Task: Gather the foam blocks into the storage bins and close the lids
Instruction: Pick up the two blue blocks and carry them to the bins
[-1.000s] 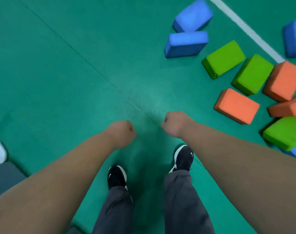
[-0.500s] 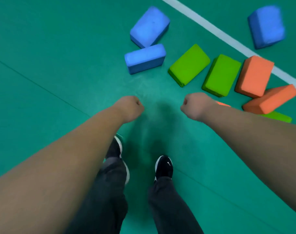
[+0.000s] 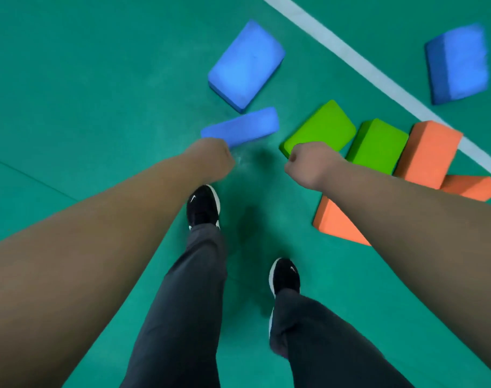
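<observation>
**Foam blocks ahead of empty hands on a court floor**

Green court floor [image 3: 84, 79], crossed by a white line [image 3: 359, 65], fills the head view; no storage bin shows. Eight foam blocks lie loose ahead and to the right. A flat blue block [image 3: 245, 64] lies farthest forward of the centre group, and a second blue block [image 3: 242, 128] lies just before it, its long axis running left to right, rising slightly toward the right. Two green blocks [image 3: 322, 127] [image 3: 377, 145] sit side by side to the right, then three orange blocks [image 3: 430, 152] [image 3: 471, 187] [image 3: 338, 225]; a third blue block [image 3: 458, 63] lies apart beyond the line.

Left hand [image 3: 210, 158] is curled into a loose fist and holds nothing; it overlaps the near left end of the second blue block in view, but contact cannot be told. Right hand [image 3: 308, 163] is likewise closed and empty, overlapping the near corner of the first green block. Both shoes [image 3: 203, 205] [image 3: 284, 277] are mid-stride.

Judgement: gathering has not begun here. Each hand is nearest one block, left to blue, right to green; the blue block's crosswise axis would suit a grasp across its narrow width from above.
</observation>
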Tool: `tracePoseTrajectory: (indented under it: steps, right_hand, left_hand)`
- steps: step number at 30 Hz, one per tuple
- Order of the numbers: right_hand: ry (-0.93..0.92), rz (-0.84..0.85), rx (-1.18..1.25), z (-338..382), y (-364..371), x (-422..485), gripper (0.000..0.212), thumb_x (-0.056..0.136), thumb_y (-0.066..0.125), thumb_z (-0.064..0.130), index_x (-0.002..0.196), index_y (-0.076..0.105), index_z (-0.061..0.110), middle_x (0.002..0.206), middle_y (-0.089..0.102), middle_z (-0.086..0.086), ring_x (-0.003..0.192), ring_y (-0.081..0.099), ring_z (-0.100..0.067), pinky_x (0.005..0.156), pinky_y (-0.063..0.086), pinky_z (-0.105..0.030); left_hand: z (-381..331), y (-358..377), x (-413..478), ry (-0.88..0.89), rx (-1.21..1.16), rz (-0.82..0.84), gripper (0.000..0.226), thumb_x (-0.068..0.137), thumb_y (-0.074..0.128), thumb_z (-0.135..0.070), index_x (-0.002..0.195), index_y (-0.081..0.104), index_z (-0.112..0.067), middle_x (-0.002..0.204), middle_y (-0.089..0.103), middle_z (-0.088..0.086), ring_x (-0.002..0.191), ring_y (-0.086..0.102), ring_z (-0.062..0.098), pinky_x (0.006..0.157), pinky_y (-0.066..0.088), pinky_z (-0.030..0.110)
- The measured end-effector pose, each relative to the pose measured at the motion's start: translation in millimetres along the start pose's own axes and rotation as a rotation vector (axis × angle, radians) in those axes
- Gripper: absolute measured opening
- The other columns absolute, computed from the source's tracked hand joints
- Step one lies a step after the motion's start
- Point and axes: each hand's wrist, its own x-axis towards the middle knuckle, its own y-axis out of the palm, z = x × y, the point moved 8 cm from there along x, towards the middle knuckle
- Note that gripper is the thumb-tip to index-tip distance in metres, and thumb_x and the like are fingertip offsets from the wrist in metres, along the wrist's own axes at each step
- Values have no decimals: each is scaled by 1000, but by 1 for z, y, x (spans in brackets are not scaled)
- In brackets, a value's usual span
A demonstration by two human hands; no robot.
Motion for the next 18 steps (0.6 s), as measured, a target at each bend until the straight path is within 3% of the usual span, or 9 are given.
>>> tracePoseTrajectory:
  steps: [4, 9, 12, 18]
  right_hand:
    - [-58, -41, -7, 22, -20, 72, 34, 97, 48, 29, 102, 70, 3, 113, 70, -25, 107, 66, -39, 81, 49, -36]
    - [-94, -68, -18, 41, -35, 150, 33, 98, 51, 25, 117, 69, 4, 122, 68, -23, 114, 64, -38, 83, 48, -34]
    - [-143, -124, -37, 51, -46, 195, 30, 96, 52, 24, 112, 68, 3, 121, 68, -22, 112, 64, -39, 84, 49, -36]
    - [-212, -212, -99, 65, -66, 266, 33, 96, 55, 16, 124, 64, 3, 130, 63, -22, 123, 58, -38, 97, 47, -39]
  left_hand:
    - [22, -15, 43, -55, 25, -2, 26, 101, 45, -18, 113, 63, -5, 113, 68, 18, 93, 59, 35, 73, 41, 32]
    - [52, -5, 94, -139, -29, -92, 49, 88, 65, -31, 129, 53, -7, 125, 55, 18, 110, 58, 40, 85, 51, 44]
    - [50, 12, 121, -80, 70, -114, 64, 81, 73, -42, 127, 47, -6, 125, 49, 16, 113, 51, 39, 90, 49, 47]
    - [32, 44, 172, 54, 245, -118, 88, 72, 81, -64, 132, 41, -13, 129, 51, 8, 116, 54, 32, 92, 47, 46]
